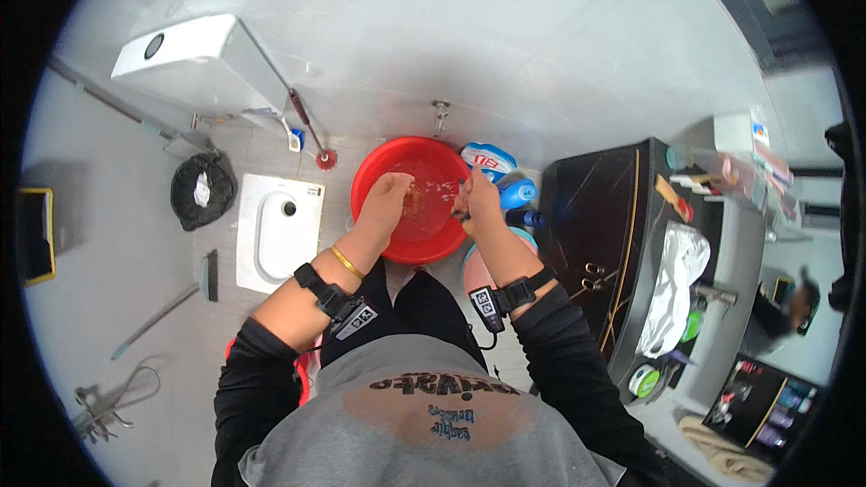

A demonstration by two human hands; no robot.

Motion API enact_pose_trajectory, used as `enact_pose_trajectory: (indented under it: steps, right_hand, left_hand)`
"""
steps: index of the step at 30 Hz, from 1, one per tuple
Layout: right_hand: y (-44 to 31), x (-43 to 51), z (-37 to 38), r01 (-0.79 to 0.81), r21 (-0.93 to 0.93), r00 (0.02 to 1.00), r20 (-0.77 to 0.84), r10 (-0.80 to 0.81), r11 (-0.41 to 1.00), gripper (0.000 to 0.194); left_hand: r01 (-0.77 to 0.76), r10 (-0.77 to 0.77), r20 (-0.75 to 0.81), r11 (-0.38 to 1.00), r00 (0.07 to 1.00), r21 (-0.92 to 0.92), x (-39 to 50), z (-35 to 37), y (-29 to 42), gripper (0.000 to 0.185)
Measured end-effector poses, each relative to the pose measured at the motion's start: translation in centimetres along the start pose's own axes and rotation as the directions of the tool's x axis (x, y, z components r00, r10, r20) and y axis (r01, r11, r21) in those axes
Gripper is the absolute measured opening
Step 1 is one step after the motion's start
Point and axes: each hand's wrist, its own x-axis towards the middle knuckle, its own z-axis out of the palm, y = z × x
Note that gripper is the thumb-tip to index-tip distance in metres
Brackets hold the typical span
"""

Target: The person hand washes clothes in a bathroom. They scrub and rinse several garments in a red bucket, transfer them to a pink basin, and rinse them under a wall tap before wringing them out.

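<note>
A red plastic basin [369, 162] holding shallow water stands on the floor before me, below a wall tap [440, 113]. My left hand [385, 204] is over the basin's left half, fingers bent down and partly hidden by its back. Something brownish [411, 206] shows in the water beside it; I cannot make out what it is. Over the right rim is my right hand [482, 197], its fingers curled inward. Small dark bits show at those fingers, too unclear to name. Both forearms wear black straps with small devices, and a gold-coloured bangle circles the left one.
Right of the basin stand a blue-and-white detergent bag [488, 159], a blue bottle [518, 194] and a pink basin [477, 269]. A black cabinet [588, 216] borders the right. Leftward are a squat toilet [277, 243], a toilet brush [326, 159] and a lined bin [186, 199].
</note>
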Motion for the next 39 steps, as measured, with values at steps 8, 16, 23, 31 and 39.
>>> enact_pose_trajectory:
  steps: [8,16,23,31,39]
  right_hand:
    - [-3.6,-9.8,-1.3,0.127,0.261,0.976,0.139,-0.167,0.957,0.028]
    - [-3.5,-19.5,-6.4,0.575,0.077,0.806,0.112,-0.581,0.814,0.038]
    - [2.7,-28.0,-14.0,0.513,0.071,0.855,-0.130,-0.502,0.855,0.031]
    - [10.9,-37.3,-21.0,0.756,0.002,0.595,-0.420,-0.686,0.654,0.006]
    - [19.4,-47.3,-31.4,0.764,-0.064,0.472,-0.625,-0.622,0.643,0.009]
  left_hand:
    - [0.160,-0.207,0.436,0.977,0.876,0.143,-2.6,7.1,2.6,0.042]
    - [0.376,-0.292,0.862,0.917,0.413,0.131,-6.1,11.8,5.3,0.041]
    - [0.352,-0.439,0.879,0.865,0.185,0.358,-9.4,15.2,1.1,0.032]
    - [0.007,-0.565,0.825,0.825,-0.029,0.565,-20.0,20.9,-5.6,0.029]
    - [-0.489,-0.710,0.668,0.675,-0.223,0.553,-32.4,27.2,-16.1,0.023]
